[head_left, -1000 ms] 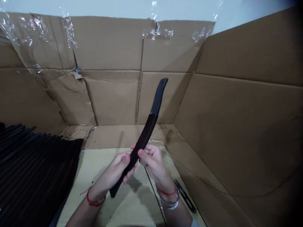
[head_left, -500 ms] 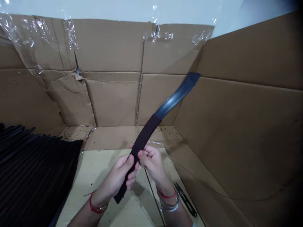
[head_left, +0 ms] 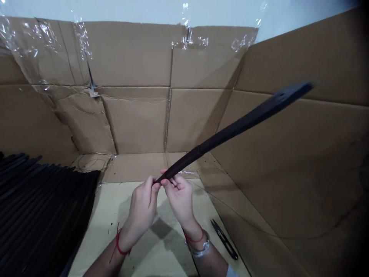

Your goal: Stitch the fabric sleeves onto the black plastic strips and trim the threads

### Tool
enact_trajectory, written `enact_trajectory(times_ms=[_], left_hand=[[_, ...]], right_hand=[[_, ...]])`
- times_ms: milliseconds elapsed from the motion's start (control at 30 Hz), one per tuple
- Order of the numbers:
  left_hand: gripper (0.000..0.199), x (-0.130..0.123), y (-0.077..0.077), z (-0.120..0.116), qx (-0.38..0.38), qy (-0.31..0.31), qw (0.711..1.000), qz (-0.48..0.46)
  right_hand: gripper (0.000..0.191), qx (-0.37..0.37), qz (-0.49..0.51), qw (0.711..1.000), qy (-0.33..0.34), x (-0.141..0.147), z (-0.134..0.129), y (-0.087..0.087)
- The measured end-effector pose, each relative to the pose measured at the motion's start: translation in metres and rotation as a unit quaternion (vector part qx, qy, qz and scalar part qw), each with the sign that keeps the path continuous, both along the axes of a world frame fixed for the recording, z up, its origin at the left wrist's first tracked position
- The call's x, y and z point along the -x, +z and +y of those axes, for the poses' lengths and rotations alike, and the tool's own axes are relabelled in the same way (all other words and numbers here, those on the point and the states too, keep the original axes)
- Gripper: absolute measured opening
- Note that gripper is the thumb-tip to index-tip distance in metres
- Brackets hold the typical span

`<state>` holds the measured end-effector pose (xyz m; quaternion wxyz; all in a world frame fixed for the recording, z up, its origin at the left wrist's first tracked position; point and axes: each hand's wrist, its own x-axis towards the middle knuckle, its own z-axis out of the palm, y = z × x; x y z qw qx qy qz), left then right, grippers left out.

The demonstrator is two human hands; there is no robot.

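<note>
A long dark strap (head_left: 236, 127) slants up to the right, seen nearly edge-on. Its far part is smooth and black with a small hole near the tip; a dark maroon sleeve (head_left: 184, 161) covers the part nearer me. My left hand (head_left: 143, 204) pinches the strap's near portion between thumb and fingers. Just beside it, my right hand (head_left: 181, 196) grips the sleeved section, thumb on top. Both thumbs almost meet. The strap's near end is hidden behind my left hand.
Many dark strips (head_left: 43, 215) lie stacked at the left. Black thread snips (head_left: 224, 239) rest at the right of the pale work surface (head_left: 170, 250). Taped cardboard walls (head_left: 132, 119) enclose the back and right. A thin loose thread (head_left: 250, 227) trails along the right.
The strap has turned from showing its flat face to nearly edge-on, and its far tip has swung right and towards me. My left wrist has rotated, hiding the near end.
</note>
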<state>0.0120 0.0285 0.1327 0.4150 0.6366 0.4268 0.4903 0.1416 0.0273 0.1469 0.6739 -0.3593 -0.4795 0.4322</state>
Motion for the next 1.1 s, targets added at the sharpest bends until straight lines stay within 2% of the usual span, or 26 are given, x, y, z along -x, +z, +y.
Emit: enact_trajectory(times_ms=[33,100,133,167,233,267,300,367,400,433,467,533,567,600,667,700,733,800,833,867,900,967,1000,1033,1067,1100], left_hand=[[0.047,-0.001,0.0,-0.001,0.019,-0.011,1.0,0.005],[0.055,-0.004,-0.002,-0.002,0.105,-0.121,0.987,-0.021],[0.058,-0.006,-0.003,-0.003,0.133,-0.165,0.976,-0.039],[0.058,-0.008,-0.004,-0.004,0.133,-0.174,0.974,-0.05],[0.053,-0.011,-0.006,-0.005,0.07,-0.094,0.992,-0.044],[0.051,-0.011,-0.007,-0.005,0.048,-0.055,0.997,-0.038],[0.05,-0.01,-0.007,-0.004,0.056,-0.049,0.997,-0.037],[0.053,-0.007,-0.006,-0.002,0.135,-0.144,0.979,-0.054],[0.055,-0.005,-0.005,-0.001,0.167,-0.206,0.962,-0.064],[0.055,-0.004,-0.004,-0.001,0.169,-0.235,0.955,-0.065],[0.053,-0.003,-0.002,-0.001,0.137,-0.209,0.967,-0.054],[0.046,-0.004,-0.001,-0.001,0.039,-0.075,0.996,-0.014],[0.042,-0.005,-0.001,-0.002,0.008,-0.024,1.0,0.003],[0.038,-0.006,-0.001,-0.002,0.003,-0.015,1.0,0.008],[0.038,-0.007,-0.002,-0.002,0.051,-0.118,0.991,-0.023],[0.04,-0.007,-0.003,-0.002,0.075,-0.176,0.98,-0.045],[0.041,-0.007,-0.003,-0.001,0.084,-0.203,0.974,-0.059],[0.042,-0.006,-0.003,0.0,0.061,-0.147,0.985,-0.061],[0.042,-0.006,-0.003,0.0,0.05,-0.099,0.992,-0.061],[0.043,-0.005,-0.003,0.0,0.061,-0.073,0.993,-0.071],[0.045,-0.005,-0.003,0.0,0.099,-0.084,0.987,-0.091],[0.05,-0.006,-0.004,0.001,0.211,-0.187,0.949,-0.14],[0.053,-0.007,-0.005,0.001,0.251,-0.236,0.926,-0.153],[0.054,-0.009,-0.006,0.001,0.259,-0.251,0.92,-0.153],[0.054,-0.011,-0.007,0.002,0.235,-0.224,0.935,-0.145],[0.053,-0.013,-0.008,0.002,0.189,-0.165,0.959,-0.13]], right_hand=[[0.036,0.01,-0.01,0.999,0.037,0.0,0.0,0.001],[0.035,0.018,-0.032,0.996,0.083,-0.002,-0.001,0.003],[0.035,0.01,-0.036,0.997,0.069,-0.002,-0.001,0.003],[0.035,-0.001,-0.034,0.999,0.036,-0.002,-0.002,0.004],[0.037,-0.013,-0.021,0.999,-0.021,-0.002,-0.002,0.004],[0.039,-0.008,-0.016,1.0,-0.007,-0.002,-0.002,0.004],[0.04,0.006,-0.016,0.999,0.039,-0.002,-0.001,0.003],[0.043,0.034,-0.023,0.989,0.142,-0.004,-0.001,0.002],[0.044,0.041,-0.023,0.986,0.16,-0.004,-0.001,0.001],[0.045,0.041,-0.019,0.988,0.145,-0.005,-0.001,0.001],[0.044,0.034,-0.012,0.994,0.107,-0.006,-0.001,0.0],[0.044,0.023,0.005,0.999,0.048,-0.006,0.002,-0.001],[0.045,0.026,0.008,0.998,0.06,-0.007,0.003,-0.002],[0.045,0.033,0.006,0.995,0.093,-0.007,0.004,-0.002],[0.043,0.038,-0.008,0.989,0.141,-0.007,0.006,-0.003],[0.041,0.027,-0.015,0.992,0.124,-0.007,0.007,-0.004],[0.038,0.011,-0.02,0.997,0.079,-0.005,0.008,-0.005],[0.036,-0.012,-0.026,1.0,-0.004,-0.003,0.008,-0.006],[0.037,-0.01,-0.029,1.0,-0.004,-0.003,0.008,-0.006],[0.038,0.0,-0.034,0.999,0.029,-0.003,0.008,-0.006],[0.04,0.012,-0.039,0.996,0.082,-0.004,0.008,-0.005],[0.04,0.017,-0.055,0.986,0.158,-0.006,0.006,-0.004],[0.039,0.01,-0.064,0.987,0.15,-0.007,0.006,-0.003],[0.039,0.0,-0.072,0.99,0.118,-0.007,0.005,-0.002],[0.037,-0.007,-0.077,0.994,0.081,-0.007,0.005,-0.001],[0.037,-0.011,-0.08,0.995,0.051,-0.006,0.004,0.0]])
